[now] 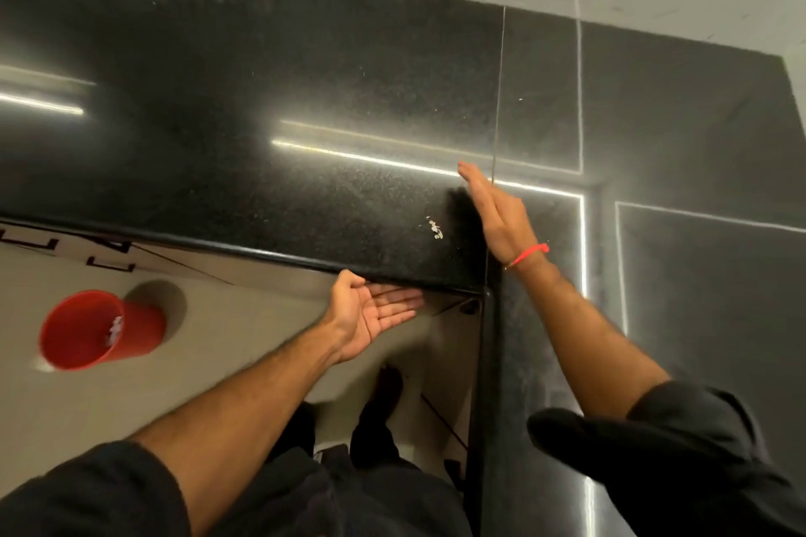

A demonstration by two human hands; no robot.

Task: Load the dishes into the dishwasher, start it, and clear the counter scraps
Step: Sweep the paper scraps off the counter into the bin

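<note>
Right hand (497, 218) set on edge upon the black tabletop (261, 100), grip flat and empty, just right of the pale scraps (435, 228) near the front rim. Left hand (370, 314) cupped palm-up below that rim, grip spread, holding nothing. Red bucket (98, 329) down on the floor (244, 318), well left.

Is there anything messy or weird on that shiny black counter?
Yes. A small pile of pale scraps sits on the black counter near its front edge, beside the right hand. The left hand is cupped below the edge. A red bin on the floor holds pale bits too.
</note>
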